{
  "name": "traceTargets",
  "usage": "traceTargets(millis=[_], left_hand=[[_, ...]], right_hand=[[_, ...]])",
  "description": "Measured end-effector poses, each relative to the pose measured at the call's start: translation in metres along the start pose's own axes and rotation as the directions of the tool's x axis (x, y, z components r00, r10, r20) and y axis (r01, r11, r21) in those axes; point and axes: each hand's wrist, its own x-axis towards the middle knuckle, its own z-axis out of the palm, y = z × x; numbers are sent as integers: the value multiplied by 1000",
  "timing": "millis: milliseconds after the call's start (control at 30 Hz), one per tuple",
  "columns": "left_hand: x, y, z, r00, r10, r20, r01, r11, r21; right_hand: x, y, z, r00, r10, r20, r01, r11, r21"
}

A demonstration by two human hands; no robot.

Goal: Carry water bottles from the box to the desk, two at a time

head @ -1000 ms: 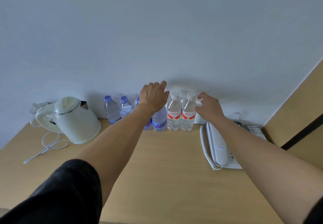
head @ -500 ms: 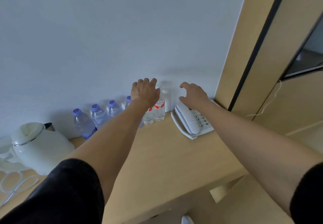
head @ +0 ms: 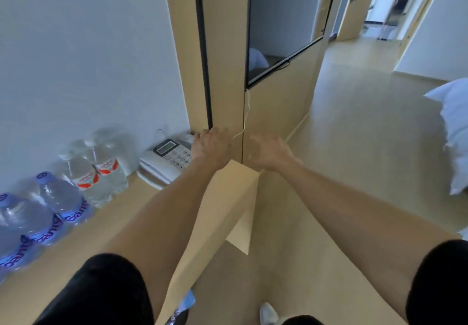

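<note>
Two clear water bottles with red-and-white labels [head: 101, 172] stand upright on the wooden desk [head: 121, 225] against the white wall. Left of them stand purple-labelled bottles [head: 60, 200], running off the left edge. My left hand [head: 210, 144] hovers empty above the desk's right end, over the telephone, fingers relaxed. My right hand [head: 268, 151] hangs empty in the air past the desk's corner, blurred, fingers loosely spread. Both hands are clear of the bottles. No box shows here.
A white telephone [head: 167, 157] lies at the desk's right end. A wooden wall panel [head: 228, 71] with a dark screen [head: 281, 20] rises beside it. Open floor [head: 354, 147] leads to a doorway at the upper right. A white bed [head: 453, 127] sits at the right edge.
Both hands have come off the red-labelled bottles and moved right, empty. The view has swung right, away from the kettle toward the room and doorway.
</note>
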Motion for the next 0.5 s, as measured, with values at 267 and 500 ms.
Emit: traceTargets(millis=[267, 500], left_hand=[[44, 186, 22, 914, 323, 245, -333, 943, -1], [73, 376, 47, 853, 441, 279, -440, 895, -71]], right_hand=[[-54, 165, -34, 954, 288, -81, -295, 950, -103], [-110, 331, -81, 853, 520, -47, -522, 846, -106]])
